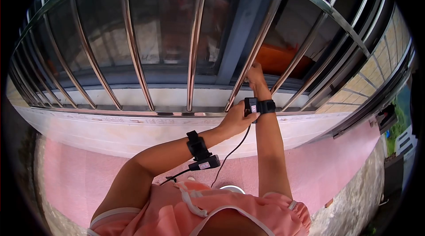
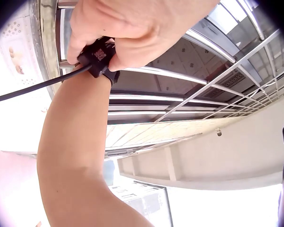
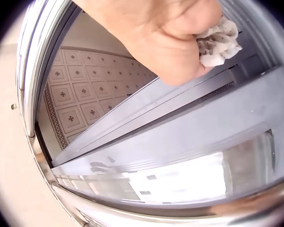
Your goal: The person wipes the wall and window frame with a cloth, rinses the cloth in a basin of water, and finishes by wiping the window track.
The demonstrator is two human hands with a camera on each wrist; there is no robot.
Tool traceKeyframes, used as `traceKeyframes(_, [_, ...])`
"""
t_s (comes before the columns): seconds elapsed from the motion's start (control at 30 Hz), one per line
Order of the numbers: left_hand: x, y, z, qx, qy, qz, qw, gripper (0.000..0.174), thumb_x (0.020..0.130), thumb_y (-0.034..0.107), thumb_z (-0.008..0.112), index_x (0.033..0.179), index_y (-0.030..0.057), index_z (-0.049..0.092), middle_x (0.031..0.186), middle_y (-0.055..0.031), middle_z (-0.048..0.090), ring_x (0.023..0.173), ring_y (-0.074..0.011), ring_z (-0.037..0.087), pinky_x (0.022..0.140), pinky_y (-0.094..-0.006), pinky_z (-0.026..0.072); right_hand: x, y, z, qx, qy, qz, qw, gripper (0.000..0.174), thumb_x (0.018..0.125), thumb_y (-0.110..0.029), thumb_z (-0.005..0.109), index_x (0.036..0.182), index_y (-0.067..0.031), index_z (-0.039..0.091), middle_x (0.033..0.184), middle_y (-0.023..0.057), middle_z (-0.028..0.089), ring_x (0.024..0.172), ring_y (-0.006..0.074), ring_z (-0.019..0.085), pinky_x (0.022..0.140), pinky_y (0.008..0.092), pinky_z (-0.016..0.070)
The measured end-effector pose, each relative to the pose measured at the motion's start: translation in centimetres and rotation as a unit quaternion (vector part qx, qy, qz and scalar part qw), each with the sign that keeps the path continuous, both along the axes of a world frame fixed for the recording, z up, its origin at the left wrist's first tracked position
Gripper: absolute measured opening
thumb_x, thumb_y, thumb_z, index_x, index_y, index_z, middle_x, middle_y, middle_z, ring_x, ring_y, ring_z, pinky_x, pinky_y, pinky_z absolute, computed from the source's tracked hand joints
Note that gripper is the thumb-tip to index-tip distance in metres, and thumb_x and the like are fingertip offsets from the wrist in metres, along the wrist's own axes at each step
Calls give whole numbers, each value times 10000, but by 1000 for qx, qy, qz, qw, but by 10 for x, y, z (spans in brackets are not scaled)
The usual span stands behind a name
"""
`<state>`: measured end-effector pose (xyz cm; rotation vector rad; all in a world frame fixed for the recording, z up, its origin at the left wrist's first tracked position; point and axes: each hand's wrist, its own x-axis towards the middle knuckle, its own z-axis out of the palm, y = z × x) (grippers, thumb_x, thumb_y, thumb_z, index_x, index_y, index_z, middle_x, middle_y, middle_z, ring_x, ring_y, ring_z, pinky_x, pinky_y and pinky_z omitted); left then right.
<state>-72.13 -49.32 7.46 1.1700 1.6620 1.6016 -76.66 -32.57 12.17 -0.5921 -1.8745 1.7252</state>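
My right hand (image 1: 255, 76) reaches between the metal bars to the window. In the right wrist view it grips a crumpled white tissue (image 3: 221, 43) with dark smudges, held close to the grey window frame (image 3: 175, 125). My left hand (image 1: 236, 119) is at the right wrist. Its thumb and fingers pinch the small black wrist camera (image 2: 97, 56) strapped there. A black cable (image 2: 37, 88) runs off from that camera. Part of the tissue is hidden inside the right hand.
Upright shiny bars (image 1: 193, 50) stand in front of the window, joined by a low rail (image 1: 172, 114). A white sill wall (image 1: 177, 130) lies below them. Behind the opened pane shows an orange-brown piece (image 1: 276, 59). The floor (image 1: 88, 169) is pink.
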Motion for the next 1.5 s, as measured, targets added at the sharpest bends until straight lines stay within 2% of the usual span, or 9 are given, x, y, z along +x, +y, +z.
traceKeyframes(0.3, [12,-18,17,32,81,1,996,361,844,162,642,1040,-63,439,737,-126,581,631,-131,562,548,-284,453,-19,15,-43,-29,65,173,982,235,748,52,552,977,14,587,728,43,558,654,158,544,555,287,454])
traceKeyframes(0.47, [19,-27,19,28,61,-7,998,400,850,156,627,1077,-85,404,760,-155,593,673,-172,613,591,-306,481,-23,37,-65,1,32,188,982,396,740,23,591,1117,30,471,847,63,512,717,153,510,598,296,455])
traceKeyframes(0.7, [31,-25,11,19,-16,-42,999,556,871,47,571,1282,-42,208,1059,-160,535,897,-167,614,706,-258,496,-2,-13,-18,1,30,306,952,935,637,98,532,1471,-136,180,1335,65,395,1152,164,409,956,273,331])
traceKeyframes(0.83, [39,-24,6,66,-70,-64,993,637,873,8,552,1348,-12,129,1117,-132,477,986,-156,571,741,-240,472,5,-27,-20,-14,61,369,927,962,655,159,474,1483,-145,91,1526,106,163,1401,191,171,1110,294,175])
traceKeyframes(0.93, [44,-25,5,74,-87,-89,989,688,874,-5,545,1383,-2,83,1108,-114,471,1004,-147,546,762,-235,461,13,-23,-12,-19,22,413,910,826,686,156,450,1448,-64,220,1496,119,244,1396,224,199,1134,329,173])
traceKeyframes(1.03, [49,-24,-8,62,-27,-132,989,760,867,-4,559,1419,1,37,1090,-114,479,967,-146,534,762,-252,483,43,-27,-1,-79,123,275,950,646,703,187,371,1314,-5,460,1312,152,513,1265,241,449,969,269,397])
traceKeyframes(1.1, [61,-38,-5,45,-2,-138,989,714,851,20,593,1408,-5,147,1089,-141,488,956,-164,541,765,-284,514,74,-34,1,-63,232,105,965,454,680,169,378,1056,23,585,986,127,649,914,182,619,825,253,468])
traceKeyframes(1.2, [61,-62,-7,38,-17,-212,976,730,818,73,660,1392,-8,217,1157,-181,490,950,-187,559,769,-301,513,112,-82,5,105,284,55,952,260,680,169,401,812,2,552,743,58,568,662,98,509,630,200,415])
traceKeyframes(1.5, [0,-120,-3,15,-105,-285,953,966,786,2,677,1462,66,-11,1226,-140,463,1020,-175,562,947,-315,479,45,-147,32,130,181,56,973,513,722,137,392,1205,-14,475,1232,129,486,1099,195,493,837,264,419])
